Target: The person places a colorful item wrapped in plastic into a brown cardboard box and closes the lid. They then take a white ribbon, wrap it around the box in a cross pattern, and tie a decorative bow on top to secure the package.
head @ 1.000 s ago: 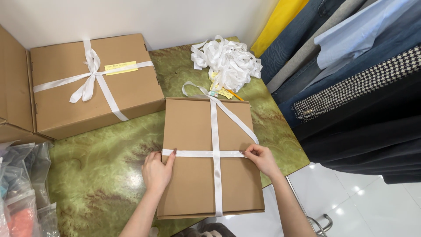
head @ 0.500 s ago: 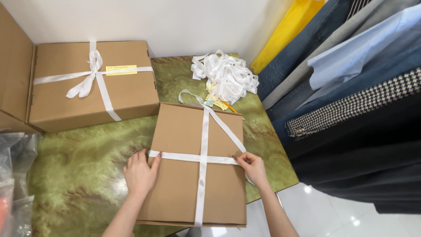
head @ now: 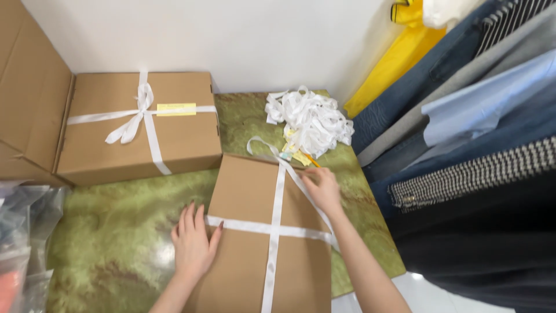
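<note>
Ribbon-tying is judged to be the step in hand, seen from the head view only. A flat cardboard box (head: 260, 243) lies at about 6 o'clock on the green mottled surface (head: 116, 232), and a white ribbon (head: 272, 229) is already crossed over its lid. The left hand (head: 194, 243) is laid flat and released, with spread fingers, on the left edge of the box, where the cross band meets the side; nothing is gripped by it. The right hand (head: 321, 188) rests at about 1 o'clock of the box, near its far right corner, and the fingers seem to be closed on a diagonal strand of the ribbon, though the grip itself is partly hidden. For the next move, it is judged that the loose ends near the far edge must be pulled tight and knotted while the box is kept from sliding.

Counted: two hands; two closed boxes, one of them the finished box (head: 136, 127) with a bow at 10 o'clock; one opened carton flap (head: 29, 93) at 9 o'clock; one heap of loose white ribbon (head: 310, 119) at 12 o'clock; several hanging garments (head: 463, 145) at 3 o'clock.
</note>
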